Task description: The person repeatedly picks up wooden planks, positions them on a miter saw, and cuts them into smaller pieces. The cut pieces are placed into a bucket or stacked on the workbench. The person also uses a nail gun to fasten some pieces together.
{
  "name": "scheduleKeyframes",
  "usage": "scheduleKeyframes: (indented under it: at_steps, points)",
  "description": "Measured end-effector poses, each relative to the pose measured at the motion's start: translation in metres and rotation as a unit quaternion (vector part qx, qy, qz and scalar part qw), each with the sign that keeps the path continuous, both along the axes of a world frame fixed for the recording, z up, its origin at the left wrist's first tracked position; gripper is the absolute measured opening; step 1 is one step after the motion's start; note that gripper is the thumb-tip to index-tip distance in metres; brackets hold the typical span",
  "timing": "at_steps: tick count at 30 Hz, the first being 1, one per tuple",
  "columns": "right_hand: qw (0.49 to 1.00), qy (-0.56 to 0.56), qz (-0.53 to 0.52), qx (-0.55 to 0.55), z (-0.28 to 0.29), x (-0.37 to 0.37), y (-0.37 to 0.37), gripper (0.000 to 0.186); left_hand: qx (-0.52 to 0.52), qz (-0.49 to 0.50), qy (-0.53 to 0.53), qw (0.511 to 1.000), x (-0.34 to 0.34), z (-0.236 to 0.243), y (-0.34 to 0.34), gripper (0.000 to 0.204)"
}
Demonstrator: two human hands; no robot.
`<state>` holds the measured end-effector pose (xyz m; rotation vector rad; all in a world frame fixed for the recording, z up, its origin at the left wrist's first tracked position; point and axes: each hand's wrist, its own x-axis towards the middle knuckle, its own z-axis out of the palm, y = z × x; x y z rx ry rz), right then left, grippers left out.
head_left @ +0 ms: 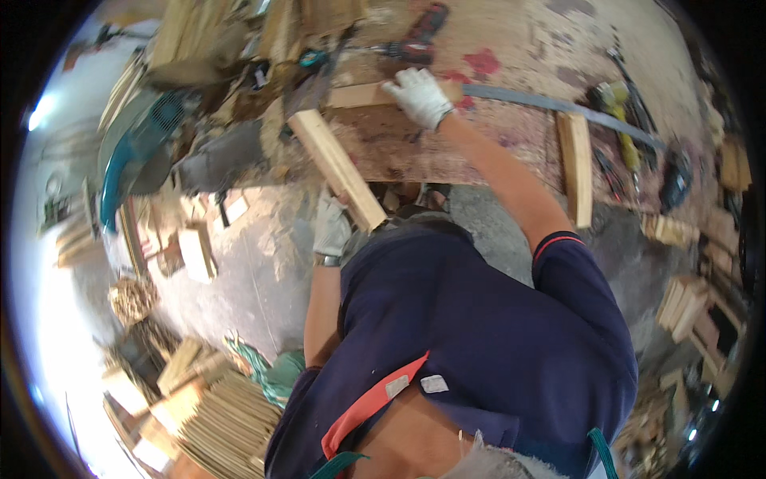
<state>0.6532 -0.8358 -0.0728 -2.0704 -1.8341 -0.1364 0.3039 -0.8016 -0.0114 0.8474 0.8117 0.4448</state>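
My left hand (330, 225), in a pale glove, holds the lower part of a squared wooden block (329, 158) that slants up onto the workbench edge; some of its fingers are hidden behind it. My gloved right hand (419, 97) rests with fingers apart on a flat wooden board (355, 96) lying crosswise on the bench. A long grey metal straightedge (542, 103) runs right from beside that hand, over an upright-lying timber piece (574, 168). A red and black drill (419, 40) lies just above my right hand.
The stained workbench (511, 144) carries a teal power saw (136, 144) at left, stacked boards (179, 28) behind, and yellow-handled tools (614, 108) with a dark power tool (677, 172) at right. Wood offcuts (195, 251), piled slats (223, 423) and more blocks (682, 307) lie around below.
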Motion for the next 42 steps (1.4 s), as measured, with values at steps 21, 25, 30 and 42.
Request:
scheduleKeyframes:
  at_steps: [21,25,30,42]
  points:
    - [0.821,0.021,-0.571,0.008,-0.011,0.003,-0.26,0.04,0.031,-0.191,0.074,0.978,0.147,-0.003,-0.051,0.073]
    - [0.804,0.057,-0.592,-0.027,-0.011,-0.012,-0.261,0.049,0.055,-0.244,0.002,0.968,0.18,0.001,-0.079,0.055]
    - [0.801,0.033,-0.594,-0.074,0.008,-0.031,-0.261,0.068,0.105,-0.272,0.042,0.956,0.195,-0.003,-0.105,0.065]
    - [0.757,0.403,-0.514,0.021,0.078,-0.028,-0.258,0.092,0.303,-0.546,0.122,0.771,0.202,-0.009,-0.139,0.082]
